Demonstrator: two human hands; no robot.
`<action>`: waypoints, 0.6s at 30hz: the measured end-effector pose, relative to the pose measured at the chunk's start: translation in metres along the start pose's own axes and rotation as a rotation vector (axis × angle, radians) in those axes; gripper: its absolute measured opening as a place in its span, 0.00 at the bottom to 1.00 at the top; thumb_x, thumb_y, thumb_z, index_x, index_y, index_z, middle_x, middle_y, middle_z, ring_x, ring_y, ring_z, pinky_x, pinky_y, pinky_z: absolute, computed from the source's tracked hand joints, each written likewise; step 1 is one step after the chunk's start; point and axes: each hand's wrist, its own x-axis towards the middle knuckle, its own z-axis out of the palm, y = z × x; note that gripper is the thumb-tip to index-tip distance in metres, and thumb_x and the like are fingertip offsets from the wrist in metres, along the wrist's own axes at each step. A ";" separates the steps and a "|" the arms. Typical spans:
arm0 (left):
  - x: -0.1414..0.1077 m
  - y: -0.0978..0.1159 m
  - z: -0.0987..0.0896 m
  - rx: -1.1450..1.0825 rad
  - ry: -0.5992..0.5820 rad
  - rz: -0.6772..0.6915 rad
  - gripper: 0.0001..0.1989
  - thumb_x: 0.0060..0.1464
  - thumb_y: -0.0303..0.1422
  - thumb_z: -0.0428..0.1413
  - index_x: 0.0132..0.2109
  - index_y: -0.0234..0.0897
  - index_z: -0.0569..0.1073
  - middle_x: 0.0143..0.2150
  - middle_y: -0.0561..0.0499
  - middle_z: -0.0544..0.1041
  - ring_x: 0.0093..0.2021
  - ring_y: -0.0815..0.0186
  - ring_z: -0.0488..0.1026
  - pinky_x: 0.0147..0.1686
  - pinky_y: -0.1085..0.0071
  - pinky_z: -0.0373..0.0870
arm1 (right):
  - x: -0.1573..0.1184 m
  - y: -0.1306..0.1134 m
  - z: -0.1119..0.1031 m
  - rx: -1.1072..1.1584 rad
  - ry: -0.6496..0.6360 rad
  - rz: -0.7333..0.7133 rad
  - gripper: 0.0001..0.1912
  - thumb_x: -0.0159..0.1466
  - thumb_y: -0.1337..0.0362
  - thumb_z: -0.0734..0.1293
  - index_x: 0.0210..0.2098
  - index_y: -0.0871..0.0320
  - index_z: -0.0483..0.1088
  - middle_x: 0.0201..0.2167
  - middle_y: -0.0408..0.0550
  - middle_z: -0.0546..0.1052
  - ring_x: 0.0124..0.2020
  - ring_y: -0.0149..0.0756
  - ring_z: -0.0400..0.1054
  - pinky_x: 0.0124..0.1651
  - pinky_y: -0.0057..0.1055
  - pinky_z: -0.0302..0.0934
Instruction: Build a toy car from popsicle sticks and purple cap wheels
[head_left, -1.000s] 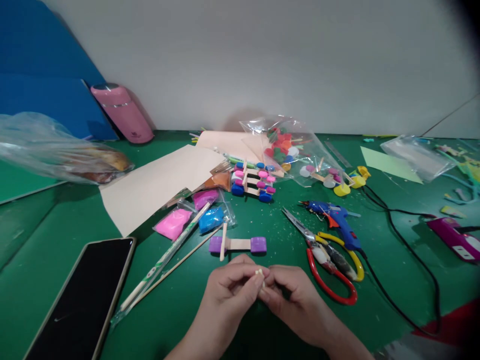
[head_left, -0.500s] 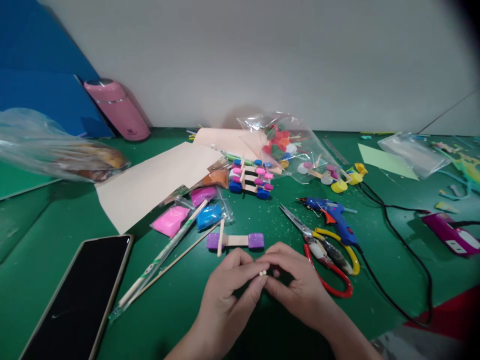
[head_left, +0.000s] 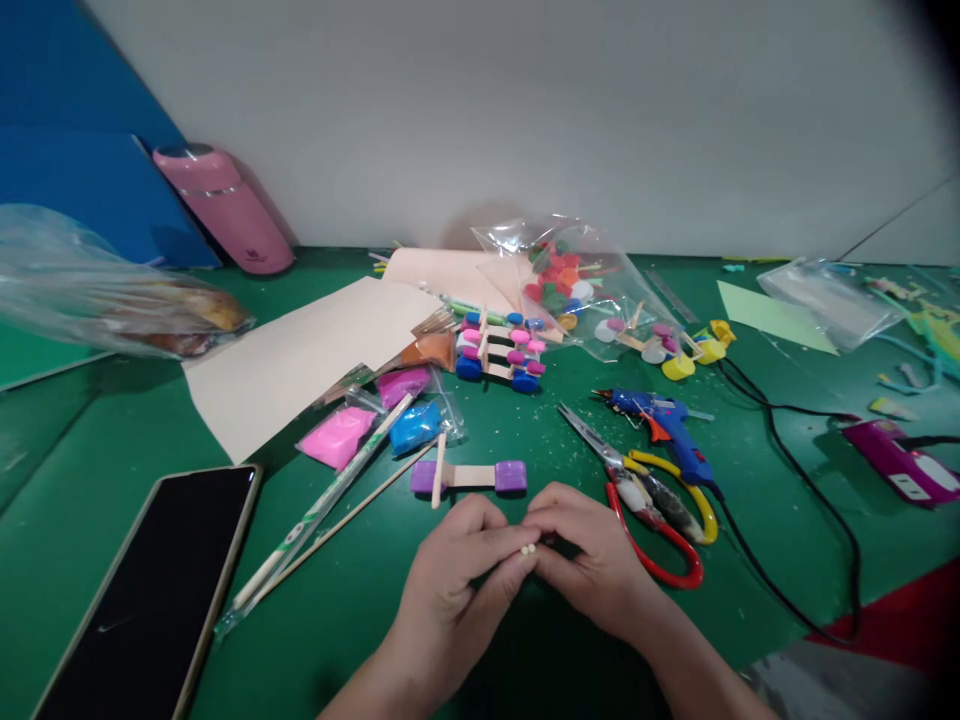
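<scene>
My left hand (head_left: 461,575) pinches two thin pale sticks (head_left: 528,549) side by side. Only their small round ends show between thumb and forefinger; the rest is hidden. My right hand (head_left: 592,555) meets the left at the fingertips, closed, its fingers pressed around the same spot. Just beyond the hands lies a craft piece with purple blocks (head_left: 511,477), a flat wooden strip (head_left: 474,478) and an upright stick (head_left: 438,473). To the right rest pliers (head_left: 645,495) with one red and one yellow handle.
A blue glue gun (head_left: 667,425) with a black cord lies beyond the pliers. Left are a phone (head_left: 142,600), a long wrapped stick (head_left: 322,510), a thin wooden stick (head_left: 352,515) and bagged pink clay (head_left: 337,437). Small wheeled pieces (head_left: 499,350) and a plastic bag (head_left: 600,240) stand behind.
The whole view has shifted slightly. Both hands stay together at nearly the same place, and the two stick ends still show between the fingertips.
</scene>
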 end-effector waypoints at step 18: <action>0.002 -0.005 0.003 -0.754 0.137 -0.523 0.05 0.47 0.30 0.58 0.26 0.34 0.74 0.20 0.55 0.70 0.24 0.72 0.63 0.26 0.76 0.60 | -0.005 -0.004 -0.001 0.280 0.181 0.260 0.12 0.62 0.60 0.58 0.30 0.58 0.70 0.23 0.42 0.69 0.24 0.28 0.60 0.26 0.24 0.56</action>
